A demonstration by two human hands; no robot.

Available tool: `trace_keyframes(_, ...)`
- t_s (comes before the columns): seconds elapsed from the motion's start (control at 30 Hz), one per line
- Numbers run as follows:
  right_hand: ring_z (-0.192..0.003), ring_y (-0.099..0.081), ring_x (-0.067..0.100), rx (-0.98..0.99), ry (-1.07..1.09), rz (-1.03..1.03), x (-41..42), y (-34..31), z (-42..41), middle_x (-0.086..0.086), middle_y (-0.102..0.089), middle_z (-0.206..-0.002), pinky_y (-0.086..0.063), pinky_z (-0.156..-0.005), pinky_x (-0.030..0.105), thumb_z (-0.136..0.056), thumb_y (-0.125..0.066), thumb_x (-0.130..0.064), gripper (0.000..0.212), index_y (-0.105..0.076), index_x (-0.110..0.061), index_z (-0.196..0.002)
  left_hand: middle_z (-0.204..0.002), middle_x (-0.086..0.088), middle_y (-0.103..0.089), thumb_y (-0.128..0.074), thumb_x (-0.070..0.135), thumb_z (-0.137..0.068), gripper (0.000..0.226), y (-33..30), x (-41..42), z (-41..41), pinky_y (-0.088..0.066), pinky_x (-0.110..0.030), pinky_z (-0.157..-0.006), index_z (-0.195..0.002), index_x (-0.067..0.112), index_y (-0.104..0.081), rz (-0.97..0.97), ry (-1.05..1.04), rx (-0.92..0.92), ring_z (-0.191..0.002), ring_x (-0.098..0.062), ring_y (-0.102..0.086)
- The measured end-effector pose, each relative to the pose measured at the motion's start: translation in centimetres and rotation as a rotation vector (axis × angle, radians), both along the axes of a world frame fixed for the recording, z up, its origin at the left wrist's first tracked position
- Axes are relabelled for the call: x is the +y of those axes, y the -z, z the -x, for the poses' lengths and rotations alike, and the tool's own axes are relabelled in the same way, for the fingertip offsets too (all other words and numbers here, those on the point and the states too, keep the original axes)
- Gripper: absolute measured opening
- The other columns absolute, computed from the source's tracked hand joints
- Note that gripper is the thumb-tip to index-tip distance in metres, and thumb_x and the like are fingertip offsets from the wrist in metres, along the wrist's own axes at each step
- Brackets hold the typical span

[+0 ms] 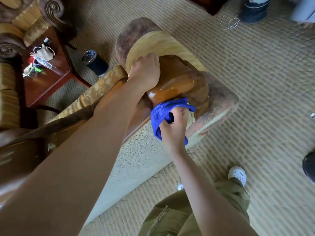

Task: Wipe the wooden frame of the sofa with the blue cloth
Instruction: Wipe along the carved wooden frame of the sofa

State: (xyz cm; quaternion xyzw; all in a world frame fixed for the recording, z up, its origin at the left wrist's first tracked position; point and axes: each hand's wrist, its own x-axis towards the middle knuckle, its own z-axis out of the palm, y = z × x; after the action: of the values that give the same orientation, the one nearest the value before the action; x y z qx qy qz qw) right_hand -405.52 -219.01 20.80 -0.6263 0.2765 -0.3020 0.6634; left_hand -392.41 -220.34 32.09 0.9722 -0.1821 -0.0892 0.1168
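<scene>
The sofa's glossy brown wooden frame (173,79) curves over the arm end in the middle of the view. My right hand (173,128) grips a bunched blue cloth (160,113) and presses it against the near lower edge of that wood. My left hand (144,72) rests over the far left side of the wooden piece, fingers curled around its edge beside the yellow striped upholstery (153,46). The sofa's pale back panel (136,159) runs down toward me.
A dark red side table (49,82) with small clutter stands at the left between other armchairs. A black cylindrical bin (95,62) sits on the striped carpet (255,99). My white shoe (237,174) is at the lower right; a dark object (309,165) lies at the right edge.
</scene>
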Motion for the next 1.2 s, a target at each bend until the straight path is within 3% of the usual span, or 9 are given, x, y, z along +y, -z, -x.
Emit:
trace_keyframes(0.07, -0.068, -0.034, 0.013, 0.028, -0.001, -0.12, -0.2, -0.7, 0.0, -0.002, -0.033, -0.081, -0.031, -0.064, 0.022, -0.066, -0.042, 0.015, 0.039, -0.029, -0.022, -0.061, -0.126, -0.016, -0.052, -0.02, 0.03, -0.104, 0.042, -0.1, 0.0, 0.0, -0.036, -0.036, -0.087, -0.13, 0.012, -0.047, 0.003, -0.003, -0.003, -0.114, -0.033, -0.049)
trace_keyframes(0.17, -0.066, -0.033, 0.01, 0.016, 0.047, -0.223, -0.9, -0.6, -0.3, 0.001, -0.035, -0.076, -0.031, -0.064, 0.021, -0.068, -0.043, 0.014, 0.032, -0.032, -0.015, -0.062, -0.126, -0.016, -0.052, -0.02, 0.031, -0.104, 0.043, -0.2, 0.1, -0.1, -0.036, -0.035, -0.084, -0.131, 0.011, -0.046, -0.005, -0.005, -0.001, -0.114, -0.033, -0.05)
trace_keyframes(0.3, -0.071, -0.035, 0.015, -0.01, 0.167, -0.394, -3.2, 0.9, -1.3, 0.003, -0.038, -0.077, -0.033, -0.068, 0.028, -0.076, -0.046, -0.002, 0.02, -0.039, -0.019, -0.068, -0.122, -0.016, -0.053, -0.019, 0.03, -0.104, 0.042, 0.0, -0.1, 0.0, -0.038, -0.034, -0.08, -0.129, 0.011, -0.047, -0.016, 0.002, -0.005, -0.109, -0.032, -0.052)
trace_keyframes(0.47, -0.071, -0.03, 0.013, -0.028, 0.187, -0.006, 0.8, 0.0, -0.4, -0.005, -0.033, -0.077, -0.031, -0.069, 0.016, -0.073, -0.043, 0.005, 0.02, -0.038, -0.014, -0.071, -0.124, -0.014, -0.052, -0.018, 0.033, -0.104, 0.044, 0.2, -0.3, 0.0, -0.04, -0.037, -0.083, -0.131, 0.012, -0.046, -0.023, 0.0, -0.033, -0.111, -0.032, -0.051)
trace_keyframes(0.53, -0.071, -0.032, 0.016, -0.022, 0.092, 0.052, 2.3, 0.0, 0.1, -0.008, -0.033, -0.081, -0.034, -0.067, 0.02, -0.07, -0.046, 0.007, 0.019, -0.042, -0.011, -0.071, -0.126, -0.014, -0.052, -0.019, 0.032, -0.104, 0.043, 0.3, -0.3, 0.0, -0.037, -0.035, -0.082, -0.132, 0.012, -0.045, -0.029, 0.009, -0.051, -0.114, -0.031, -0.05)
trace_keyframes(0.67, -0.072, -0.037, 0.019, 0.004, -0.031, -0.196, 0.9, 0.0, -0.2, 0.001, -0.036, -0.085, -0.038, -0.067, 0.032, -0.067, -0.046, 0.009, 0.014, -0.038, -0.001, -0.071, -0.127, -0.015, -0.052, -0.02, 0.031, -0.104, 0.042, 0.2, -0.1, -0.3, -0.033, -0.033, -0.082, -0.132, 0.012, -0.045, -0.023, 0.013, -0.055, -0.117, -0.031, -0.049)
trace_keyframes(0.83, -0.063, -0.027, 0.015, 0.022, -0.012, -0.534, 0.2, -1.3, -0.5, 0.004, -0.033, -0.087, -0.028, -0.055, 0.025, -0.06, -0.038, -0.005, 0.018, -0.029, -0.02, -0.064, -0.128, -0.014, -0.051, -0.02, 0.031, -0.104, 0.042, 0.2, -0.1, 0.0, -0.035, -0.034, -0.085, -0.133, 0.013, -0.044, -0.018, 0.0, -0.038, -0.117, -0.032, -0.047)
trace_keyframes(1.03, -0.075, -0.039, 0.023, 0.014, 0.031, -0.476, 3.1, -2.1, -0.4, 0.007, -0.046, -0.088, -0.037, -0.073, 0.034, -0.064, -0.044, -0.009, 0.013, -0.036, -0.017, -0.069, -0.128, -0.014, -0.05, -0.02, 0.031, -0.104, 0.043, 0.1, -0.3, 0.2, -0.041, -0.041, -0.093, -0.135, 0.013, -0.043, 0.004, -0.02, -0.027, -0.117, -0.033, -0.048)
trace_keyframes(1.2, -0.069, -0.039, 0.017, 0.0, 0.112, -0.555, 1.6, -2.4, -0.5, 0.006, -0.048, -0.082, -0.039, -0.065, 0.031, -0.065, -0.043, 0.001, 0.018, -0.039, -0.016, -0.069, -0.128, -0.015, -0.051, -0.02, 0.032, -0.104, 0.043, -0.1, 0.0, 0.3, -0.041, -0.042, -0.091, -0.134, 0.013, -0.043, -0.004, -0.026, -0.022, -0.116, -0.034, -0.048)
